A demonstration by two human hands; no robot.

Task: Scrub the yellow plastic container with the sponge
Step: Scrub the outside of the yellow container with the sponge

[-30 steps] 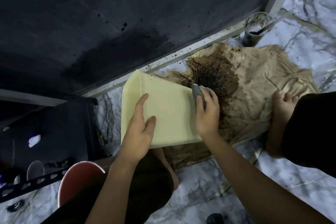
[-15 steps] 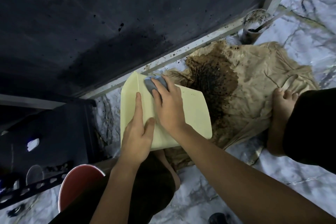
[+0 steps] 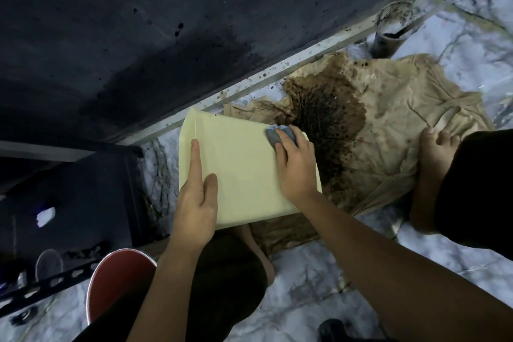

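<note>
We see the yellow plastic container (image 3: 238, 175) tilted on its side above the marble floor (image 3: 319, 280), at the centre of the view. The left hand (image 3: 195, 203) holds its 7 o'clock corner, index finger straight along the wall, thumb on the face. The right hand (image 3: 295, 166) presses the grey-blue sponge (image 3: 273, 136) against the container's 2 o'clock corner; its fingers (image 3: 283, 144) curl over the sponge. A stained brown cloth (image 3: 388, 130) lies on the floor at 3 o'clock, touching the container's edge. A red bowl (image 3: 116, 283) sits at 7 o'clock.
</note>
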